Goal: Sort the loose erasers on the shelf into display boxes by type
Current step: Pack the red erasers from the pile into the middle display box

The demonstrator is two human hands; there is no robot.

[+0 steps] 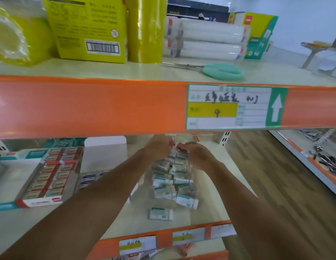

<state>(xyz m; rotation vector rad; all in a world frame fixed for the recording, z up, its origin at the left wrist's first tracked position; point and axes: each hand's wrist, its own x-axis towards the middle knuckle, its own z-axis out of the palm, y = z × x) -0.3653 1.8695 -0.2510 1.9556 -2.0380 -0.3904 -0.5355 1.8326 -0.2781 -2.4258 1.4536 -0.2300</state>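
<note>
My left hand (pixel 159 148) and right hand (pixel 196 155) meet at the back of the shelf (pixel 210 209), fingers curled, pinching what looks like clear wrap (pixel 173 137), though blur hides the grip. The teal-and-white erasers (pixel 171 177) lie heaped just beneath, running towards me, mostly crosswise, one loose eraser (pixel 161 213) nearest the front. The display box (pixel 39 202) of red-banded erasers sits left, nearer my left hand; the orange shelf lip (pixel 107 107) overhead crowds any lift.

The head camera faces forward and down, close onto the lower shelf (pixel 210 212).
</note>
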